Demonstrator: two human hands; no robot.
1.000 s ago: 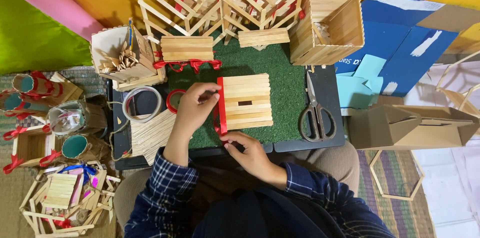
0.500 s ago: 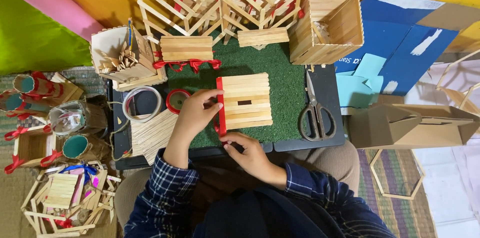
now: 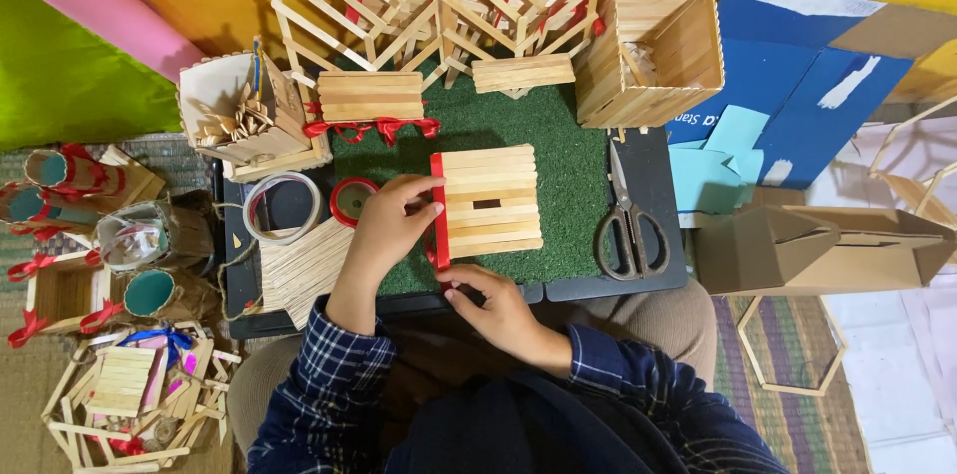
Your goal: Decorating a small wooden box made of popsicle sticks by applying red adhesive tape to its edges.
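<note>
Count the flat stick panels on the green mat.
3: one panel mid-mat under both hands, red ribbon along its left edge; one panel at the mat's top left; one panel at top centre. Others may be hidden.

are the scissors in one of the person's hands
No, the scissors lie untouched on the mat to the right of the stick panel, which both hands are working on.

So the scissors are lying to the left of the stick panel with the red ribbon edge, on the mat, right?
Not quite. In the head view the scissors lie to the right of the stick panel, whose red ribbon runs along its left edge under both hands.
</note>
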